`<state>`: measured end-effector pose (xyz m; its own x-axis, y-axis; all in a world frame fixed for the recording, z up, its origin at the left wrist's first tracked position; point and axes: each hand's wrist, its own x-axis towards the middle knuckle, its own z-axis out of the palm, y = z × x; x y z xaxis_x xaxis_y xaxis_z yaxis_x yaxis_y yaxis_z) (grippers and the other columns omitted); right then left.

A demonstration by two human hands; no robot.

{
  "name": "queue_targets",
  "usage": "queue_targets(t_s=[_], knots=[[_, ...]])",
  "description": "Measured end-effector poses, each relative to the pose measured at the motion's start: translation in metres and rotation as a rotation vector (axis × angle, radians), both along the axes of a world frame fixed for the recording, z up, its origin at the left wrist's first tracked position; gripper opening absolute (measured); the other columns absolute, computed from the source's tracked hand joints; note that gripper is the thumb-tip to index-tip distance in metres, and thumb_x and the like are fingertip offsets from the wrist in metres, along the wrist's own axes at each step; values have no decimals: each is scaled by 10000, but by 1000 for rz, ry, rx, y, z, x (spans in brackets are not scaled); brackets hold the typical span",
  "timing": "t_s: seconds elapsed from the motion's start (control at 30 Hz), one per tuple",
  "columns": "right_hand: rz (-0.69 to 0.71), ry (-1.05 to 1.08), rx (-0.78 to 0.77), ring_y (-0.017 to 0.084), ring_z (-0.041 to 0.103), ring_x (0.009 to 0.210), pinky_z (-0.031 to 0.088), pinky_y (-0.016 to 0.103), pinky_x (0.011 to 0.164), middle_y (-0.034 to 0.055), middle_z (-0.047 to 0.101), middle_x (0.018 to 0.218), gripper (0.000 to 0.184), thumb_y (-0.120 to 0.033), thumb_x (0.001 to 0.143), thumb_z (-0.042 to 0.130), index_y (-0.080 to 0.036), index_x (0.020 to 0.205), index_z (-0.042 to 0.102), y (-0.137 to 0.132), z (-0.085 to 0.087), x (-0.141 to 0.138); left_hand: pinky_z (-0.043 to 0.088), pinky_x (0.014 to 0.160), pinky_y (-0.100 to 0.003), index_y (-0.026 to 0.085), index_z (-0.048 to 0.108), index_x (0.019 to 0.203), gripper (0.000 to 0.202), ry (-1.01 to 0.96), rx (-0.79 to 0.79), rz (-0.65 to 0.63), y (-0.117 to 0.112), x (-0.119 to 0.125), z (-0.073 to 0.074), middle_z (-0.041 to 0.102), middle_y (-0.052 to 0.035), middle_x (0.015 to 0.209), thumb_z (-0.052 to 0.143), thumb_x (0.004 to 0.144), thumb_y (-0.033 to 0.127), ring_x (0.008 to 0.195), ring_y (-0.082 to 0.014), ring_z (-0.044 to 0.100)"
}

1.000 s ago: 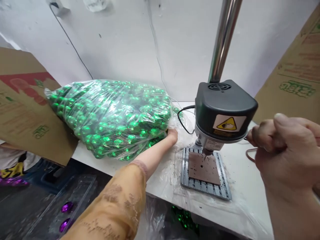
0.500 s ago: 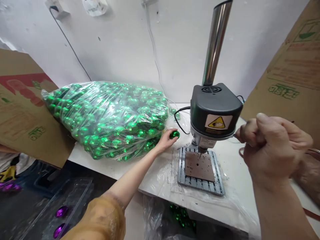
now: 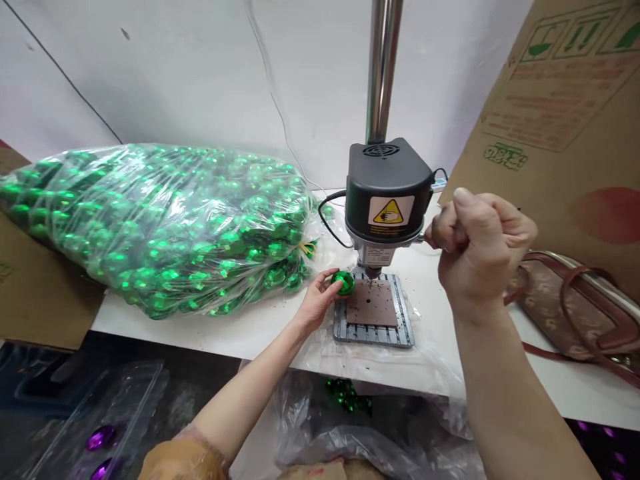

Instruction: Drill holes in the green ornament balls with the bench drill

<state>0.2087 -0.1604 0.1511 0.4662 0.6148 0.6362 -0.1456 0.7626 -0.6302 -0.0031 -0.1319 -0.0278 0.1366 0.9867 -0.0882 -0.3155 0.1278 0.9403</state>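
Between the fingers of my left hand [image 3: 320, 298] is a shiny green faceted ball [image 3: 343, 284], held just left of the drill bit, over the left edge of the slotted metal base [image 3: 373, 335]. My right hand [image 3: 480, 247] is closed around the feed handle [image 3: 423, 238] on the right side of a small black drill press [image 3: 390, 183]. Its chuck [image 3: 373, 272] points down above a brown square pad [image 3: 371, 313], which has a dark hole and is strewn with dark shavings. The fist hides most of the handle.
A big clear bag of green balls [image 3: 175, 233] lies left of the press. Cardboard boxes [image 3: 560, 133] stand at both sides. A patterned handbag [image 3: 590, 310] sits at the right. Below the table edge are plastic sheeting [image 3: 310, 427] with green pieces and a purple ball [image 3: 101, 437].
My left hand has brought the green ball from beside the bag to the left edge of the drill base. My right hand stays on the handle. The view has turned rightward.
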Motion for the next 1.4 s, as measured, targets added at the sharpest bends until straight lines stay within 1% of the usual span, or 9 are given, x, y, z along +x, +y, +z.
queue_targets(t_s=[0.2,0.37,0.63,0.83,0.9,0.97,1.03,1.2,1.4], knots=[[-12,-32,18,61,339,382,257,302,437,-71,378,407,496,-307,841,725,-219,482,394,3,-4,2,522,974,-350,204,696,1159,594,216,197,41,-1,13,-15,761,-66,1072,894,733,569,1040,-211,694],[-28,-86,30,64,335,405,268,308,447,-65,343,427,523,-325,903,689,-218,507,365,2,-5,1,509,978,-353,214,685,1193,585,299,218,6,-1,16,-24,744,-71,1115,857,774,585,1070,-224,676],[-41,-106,18,59,312,378,241,298,418,-67,328,424,558,-402,896,703,-222,509,345,3,-4,0,519,995,-370,213,673,1200,580,347,261,-43,0,24,-26,736,-87,1157,828,798,600,1123,-248,679],[-67,-160,16,43,307,393,249,280,424,-66,329,430,528,-374,933,662,-209,524,372,6,-3,2,494,1084,-437,219,685,1184,556,407,319,-54,0,28,-29,730,-94,1205,848,781,566,1186,-283,673],[-58,-187,18,29,300,396,259,261,421,-67,326,436,533,-402,941,652,-204,539,363,9,-1,4,439,1161,-479,233,707,1180,529,468,366,-52,-2,28,-29,715,-99,1263,868,772,528,1318,-322,612],[-46,-204,15,22,303,401,271,247,418,-70,321,439,534,-428,941,650,-203,548,366,12,1,6,359,1228,-520,250,727,1188,509,564,410,-39,-4,29,-27,691,-106,1334,890,762,476,1473,-360,481],[-23,-193,-2,22,308,396,278,240,407,-73,321,433,528,-427,930,666,-206,544,382,16,4,6,317,1249,-542,262,735,1203,501,650,438,-36,-6,32,-25,673,-107,1368,899,759,429,1527,-372,407],[44,-41,-76,37,310,351,241,248,352,-71,343,400,511,-312,885,712,-210,487,408,20,13,5,372,1199,-523,267,722,1216,463,716,471,-86,-8,37,-17,703,-72,1263,873,796,387,1302,-328,590],[60,-34,-65,36,315,355,249,248,364,-73,342,387,510,-260,883,689,-214,478,382,19,15,4,318,1233,-551,263,709,1200,448,695,478,-99,-7,36,-19,711,-65,1216,877,795,357,1281,-319,598]])
